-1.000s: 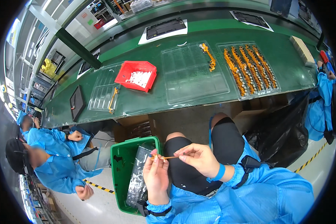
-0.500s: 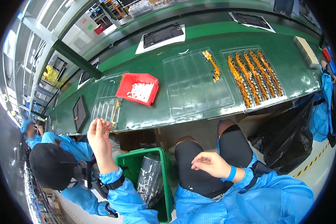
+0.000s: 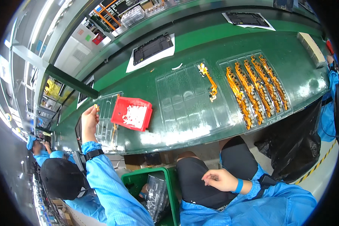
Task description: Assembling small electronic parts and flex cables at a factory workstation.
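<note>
My left hand (image 3: 89,122) is raised over the left clear plastic tray (image 3: 105,101). Its fingertips pinch an orange flex cable (image 3: 96,107), of which only a small end shows. An orange strip (image 3: 114,132) lies in that tray. Beside it is a red bin (image 3: 150,115) holding many small white pieces (image 3: 135,115). My right hand (image 3: 223,180) hovers above my lap, fingers curled together with nothing visible in them. The middle clear tray (image 3: 177,101) carries a single orange flex cable (image 3: 210,83). In the right tray (image 3: 224,64), several orange flex cable assemblies (image 3: 254,92) stand in rows.
Black flat panels (image 3: 152,49) lie on white sheets along the back. A long pale block (image 3: 311,49) sits at the right end. Below the green table's edge stand a green crate (image 3: 172,196) and a black bag (image 3: 295,147). Another person (image 3: 62,179) is close on my left.
My left hand has moved left and farther over the table, carrying the small orange piece. The right hand stays over my lap, slightly lower. The view has shifted a little.
</note>
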### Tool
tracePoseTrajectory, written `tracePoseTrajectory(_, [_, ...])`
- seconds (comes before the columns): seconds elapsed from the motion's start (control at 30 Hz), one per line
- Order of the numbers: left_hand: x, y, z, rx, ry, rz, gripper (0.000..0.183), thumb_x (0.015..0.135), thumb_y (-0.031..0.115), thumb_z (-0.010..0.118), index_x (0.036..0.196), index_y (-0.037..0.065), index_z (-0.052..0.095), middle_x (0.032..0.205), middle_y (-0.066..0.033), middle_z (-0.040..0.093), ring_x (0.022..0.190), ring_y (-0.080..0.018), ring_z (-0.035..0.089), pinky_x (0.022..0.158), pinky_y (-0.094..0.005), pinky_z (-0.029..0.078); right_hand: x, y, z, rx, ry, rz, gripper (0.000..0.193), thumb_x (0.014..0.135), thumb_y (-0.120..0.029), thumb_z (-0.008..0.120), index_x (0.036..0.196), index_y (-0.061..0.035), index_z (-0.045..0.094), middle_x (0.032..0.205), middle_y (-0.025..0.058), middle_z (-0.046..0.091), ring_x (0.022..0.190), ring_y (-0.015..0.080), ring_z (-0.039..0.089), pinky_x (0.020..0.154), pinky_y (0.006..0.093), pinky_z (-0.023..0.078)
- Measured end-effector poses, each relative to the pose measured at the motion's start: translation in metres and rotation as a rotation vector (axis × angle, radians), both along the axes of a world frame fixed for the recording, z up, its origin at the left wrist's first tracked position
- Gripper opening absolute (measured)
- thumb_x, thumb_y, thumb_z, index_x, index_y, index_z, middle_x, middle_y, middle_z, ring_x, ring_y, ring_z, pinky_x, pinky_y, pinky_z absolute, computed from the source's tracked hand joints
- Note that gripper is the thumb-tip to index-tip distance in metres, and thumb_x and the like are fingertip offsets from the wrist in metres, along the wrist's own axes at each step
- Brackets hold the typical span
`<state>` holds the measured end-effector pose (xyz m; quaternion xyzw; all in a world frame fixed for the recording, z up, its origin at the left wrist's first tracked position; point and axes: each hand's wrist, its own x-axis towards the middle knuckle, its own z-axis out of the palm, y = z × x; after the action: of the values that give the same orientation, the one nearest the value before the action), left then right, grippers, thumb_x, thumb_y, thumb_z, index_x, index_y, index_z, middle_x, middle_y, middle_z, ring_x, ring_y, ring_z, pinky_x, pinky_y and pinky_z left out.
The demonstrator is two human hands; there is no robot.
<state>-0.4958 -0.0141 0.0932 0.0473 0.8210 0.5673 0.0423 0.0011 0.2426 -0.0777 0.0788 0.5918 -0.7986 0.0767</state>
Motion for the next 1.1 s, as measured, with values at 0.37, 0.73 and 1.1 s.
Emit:
tracePoseTrajectory(0.37, [-0.075, 0.026, -0.075, -0.294, 0.057, -0.152, 0.020, 0.094, 0.012, 0.057, 0.106, -0.002, 0.065, 0.081, -0.0035, 0.065, 0.064, -0.0084, 0.057, 0.054, -0.0226, 0.045, 0.000, 0.017, -0.064, 0.060, -0.113, -0.094, 0.014, 0.088, -0.005, 0.061, 0.100, 0.0001, 0.065, 0.081, 0.0070, 0.068, 0.075, 0.0111, 0.066, 0.069, 0.0251, 0.052])
tracePoseTrajectory(0.73, [-0.097, 0.023, -0.098, -0.310, 0.404, -0.190, 0.020, 0.089, 0.009, 0.062, 0.104, -0.005, 0.062, 0.086, -0.0102, 0.069, 0.077, -0.0141, 0.064, 0.069, -0.0265, 0.050, -0.012, 0.021, -0.086, 0.083, -0.195, 0.022, 0.013, 0.089, -0.005, 0.057, 0.098, 0.0006, 0.064, 0.078, 0.0055, 0.067, 0.073, 0.0114, 0.064, 0.067, 0.0254, 0.051])
tracePoseTrajectory(1.1, [-0.116, 0.010, -0.108, -0.561, 0.568, -0.001, 0.027, 0.086, 0.019, 0.066, 0.098, -0.005, 0.068, 0.088, -0.0163, 0.070, 0.080, -0.0228, 0.067, 0.074, -0.0341, 0.052, -0.016, 0.020, -0.078, 0.075, -0.233, 0.055, 0.016, 0.091, -0.012, 0.056, 0.100, -0.0024, 0.064, 0.078, 0.0040, 0.068, 0.071, 0.0108, 0.063, 0.063, 0.0263, 0.050])
